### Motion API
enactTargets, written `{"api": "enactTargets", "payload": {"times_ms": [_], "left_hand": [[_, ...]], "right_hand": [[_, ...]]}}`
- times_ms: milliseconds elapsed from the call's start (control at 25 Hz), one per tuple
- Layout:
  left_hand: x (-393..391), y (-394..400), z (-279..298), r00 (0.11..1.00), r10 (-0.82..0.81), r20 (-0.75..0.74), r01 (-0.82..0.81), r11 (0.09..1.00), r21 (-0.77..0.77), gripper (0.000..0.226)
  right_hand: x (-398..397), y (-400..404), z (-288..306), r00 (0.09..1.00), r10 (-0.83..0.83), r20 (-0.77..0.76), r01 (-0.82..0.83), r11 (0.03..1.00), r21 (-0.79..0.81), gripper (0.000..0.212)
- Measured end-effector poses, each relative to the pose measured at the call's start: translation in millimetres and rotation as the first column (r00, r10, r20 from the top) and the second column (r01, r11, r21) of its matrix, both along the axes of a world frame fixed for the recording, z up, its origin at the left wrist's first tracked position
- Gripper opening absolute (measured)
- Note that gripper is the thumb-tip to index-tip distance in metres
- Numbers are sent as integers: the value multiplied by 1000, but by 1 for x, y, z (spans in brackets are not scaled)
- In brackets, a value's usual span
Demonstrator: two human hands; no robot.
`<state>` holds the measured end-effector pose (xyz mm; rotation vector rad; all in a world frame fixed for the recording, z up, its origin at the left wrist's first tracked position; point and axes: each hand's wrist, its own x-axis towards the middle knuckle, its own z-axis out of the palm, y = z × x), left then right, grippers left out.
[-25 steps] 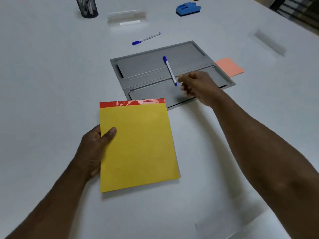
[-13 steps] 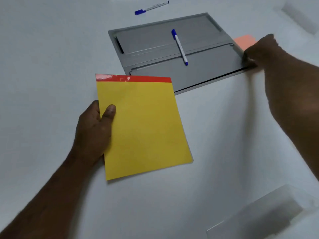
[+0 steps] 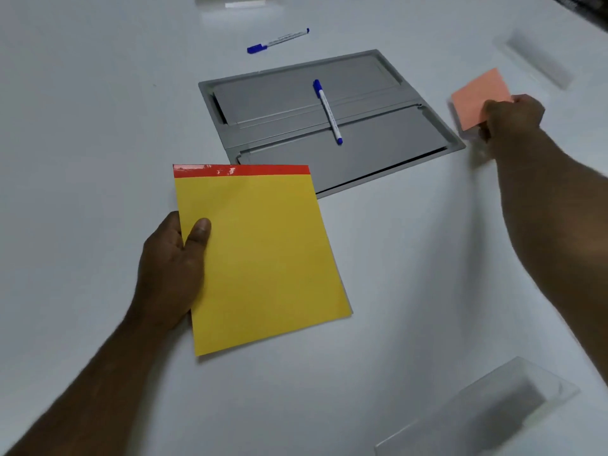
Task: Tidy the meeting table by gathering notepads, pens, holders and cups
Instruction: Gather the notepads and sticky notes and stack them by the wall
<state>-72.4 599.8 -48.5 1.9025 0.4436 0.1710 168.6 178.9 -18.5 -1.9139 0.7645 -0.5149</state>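
Right hand (image 3: 513,118) has moved from grey panel (image 3: 329,126) edge; fingers now pinch orange sticky pad (image 3: 478,97), lifted off bench (image 3: 98,126). Left hand (image 3: 171,268) still grips yellow notepad (image 3: 260,255). Pens remain.

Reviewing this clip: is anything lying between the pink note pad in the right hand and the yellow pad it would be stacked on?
Nothing visible. The right hand pinches the pink note pad beside the grey panel; bare table lies between it and the yellow notepad gripped by the left hand. The pen lies off that line.
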Motion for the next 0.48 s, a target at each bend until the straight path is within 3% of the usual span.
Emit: {"api": "enactTargets", "payload": {"times_ms": [160,360,480], "left_hand": [[2,2,1,1000,-26,-16,25,999,-28,16],[-26,13,9,974,-5,-228,-70,945,-318,27],[-85,26,15,941,20,-339,-183,870,-457,30]], "right_hand": [[-53,39,28,998,57,23,-56,998,-41,32],[-198,140,68,919,384,-90,-383,923,26,24],[-287,172,85,888,438,-138,-423,897,126,20]]}}
